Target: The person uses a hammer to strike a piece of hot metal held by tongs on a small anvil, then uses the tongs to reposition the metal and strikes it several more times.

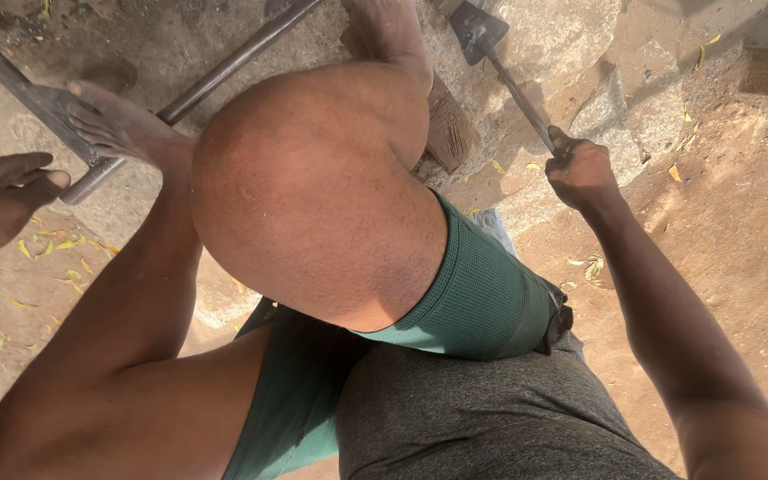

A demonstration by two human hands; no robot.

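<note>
My right hand (580,171) grips the thin handle of a hammer-like tool; its dark metal head (477,28) points up at the top of the view. My left hand (2,197) is at the left edge with its fingers curled, nothing visible in them, fingertips just beside the lower end of a round metal rod (224,73). My bare left foot (119,126) presses on that rod where it crosses a flat metal bar (20,84). My raised right knee (313,187), in green shorts, fills the middle.
A worn wooden block (449,132) lies by my right shin. Rough stone slabs (571,53) lie at the top right. Bare reddish soil (740,231) with scattered yellow leaves surrounds me.
</note>
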